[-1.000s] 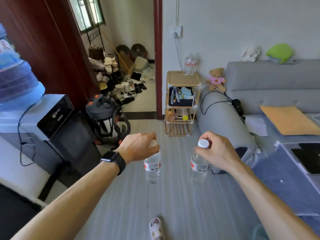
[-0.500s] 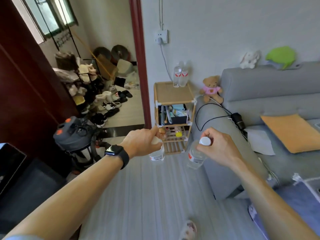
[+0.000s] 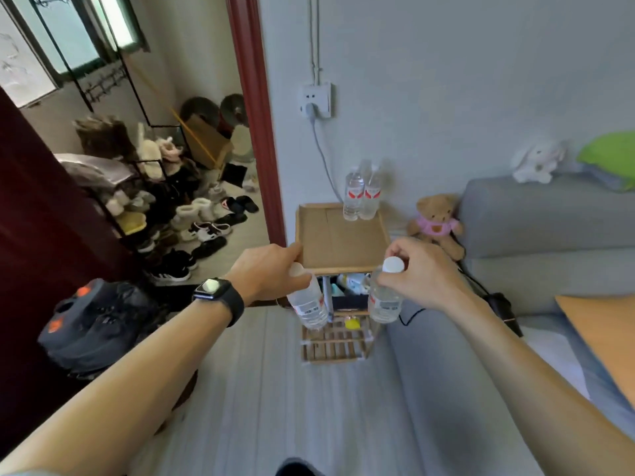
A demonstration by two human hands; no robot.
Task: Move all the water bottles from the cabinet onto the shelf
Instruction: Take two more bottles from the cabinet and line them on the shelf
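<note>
Head view: left hand (image 3: pixel 271 273) and right hand (image 3: pixel 424 274) grip the left bottle (image 3: pixel 308 304) and right bottle (image 3: pixel 385 302) by their tops, so a swinging set-down could topple the far pair (image 3: pixel 360 195) on the shelf (image 3: pixel 338 270).

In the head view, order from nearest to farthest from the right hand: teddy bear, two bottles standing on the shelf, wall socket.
1. Teddy bear, on the sofa arm, just beyond the right hand.
2. Two bottles, back of the shelf top.
3. Wall socket, high above the shelf.
</note>
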